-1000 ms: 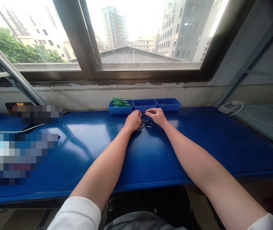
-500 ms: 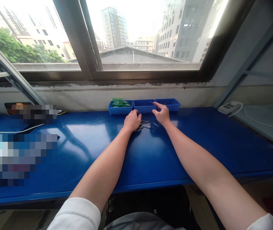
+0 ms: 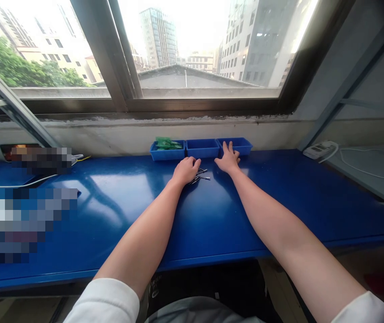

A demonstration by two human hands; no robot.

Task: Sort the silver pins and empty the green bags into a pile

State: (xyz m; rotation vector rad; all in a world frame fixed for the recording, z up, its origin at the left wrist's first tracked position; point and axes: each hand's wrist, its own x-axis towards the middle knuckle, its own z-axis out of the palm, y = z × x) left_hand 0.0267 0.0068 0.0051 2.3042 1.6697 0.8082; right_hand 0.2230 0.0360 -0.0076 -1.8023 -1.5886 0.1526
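My left hand (image 3: 185, 170) rests on the table, its fingers curled down beside a small heap of thin dark rods with silvery ends (image 3: 201, 176). The hand covers part of the heap, and what lies under its fingers is hidden. My right hand (image 3: 227, 159) is at the front of the right blue bin (image 3: 242, 147). Its fingers are spread and reach over the bin's rim, with nothing visible between them. The middle blue bin (image 3: 202, 154) stands between the right bin and the left blue bin (image 3: 168, 155), which holds a green plastic packet (image 3: 168, 144).
The bins stand in a row on a glossy blue table (image 3: 128, 237), against the wall under a window. To the right, a white device (image 3: 320, 150) with a cable lies by a metal shelf frame. Cables and blurred-out items lie at the left.
My right hand held a thin rod over the bins; its fingers are now spread at the right bin and the rod is out of sight. My left hand stays by the heap.
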